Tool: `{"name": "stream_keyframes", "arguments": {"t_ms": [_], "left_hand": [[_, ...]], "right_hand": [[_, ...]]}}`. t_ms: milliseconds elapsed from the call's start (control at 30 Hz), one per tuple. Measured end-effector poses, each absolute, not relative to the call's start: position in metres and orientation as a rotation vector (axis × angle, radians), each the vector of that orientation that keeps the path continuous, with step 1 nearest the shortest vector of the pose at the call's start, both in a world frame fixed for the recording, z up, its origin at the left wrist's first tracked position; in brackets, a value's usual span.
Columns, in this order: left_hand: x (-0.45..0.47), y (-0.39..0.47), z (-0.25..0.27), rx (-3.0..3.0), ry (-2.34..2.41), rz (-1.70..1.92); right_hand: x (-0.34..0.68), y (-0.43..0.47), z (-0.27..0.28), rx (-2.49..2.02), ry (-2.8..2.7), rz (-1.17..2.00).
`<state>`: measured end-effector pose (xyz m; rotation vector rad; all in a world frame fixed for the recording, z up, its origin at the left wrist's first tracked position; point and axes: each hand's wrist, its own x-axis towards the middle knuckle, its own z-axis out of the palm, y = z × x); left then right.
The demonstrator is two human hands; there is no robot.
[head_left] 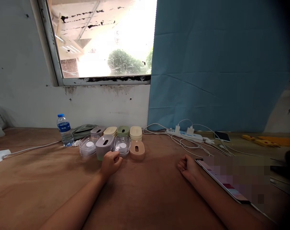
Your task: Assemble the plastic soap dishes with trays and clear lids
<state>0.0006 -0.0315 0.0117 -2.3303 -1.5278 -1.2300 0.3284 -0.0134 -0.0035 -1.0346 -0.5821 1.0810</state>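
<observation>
My left hand (111,163) is closed in a fist on the brown tabletop, just in front of a lidded purple-grey container (104,144) with a slot in its top. Nothing shows between its fingers. Farther right, my right hand (187,166) also rests closed on the table, its fingers curled in, beside a tablet (221,179). Clear round containers (88,145) are stacked left of the purple-grey one, and another clear stack (122,145) stands to its right. An orange slotted container (137,150) sits at the end of this front row.
Behind them stand a green slotted container (123,130) and cream ones (135,132). A water bottle (64,131) and a grey-green pouch (82,130) are at the left. Toward the back right lie a power strip (186,135) with cables, a phone (222,136) and yellow tools (267,142).
</observation>
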Motion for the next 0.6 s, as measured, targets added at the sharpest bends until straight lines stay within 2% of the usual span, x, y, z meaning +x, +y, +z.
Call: {"name": "stream_keyframes", "arguments": {"t_ms": [600], "left_hand": [[-0.005,-0.02,0.002,-2.495,-1.441,-1.158]], "right_hand": [[0.329,-0.01,-0.005,-1.031,-0.522,1.18]]}}
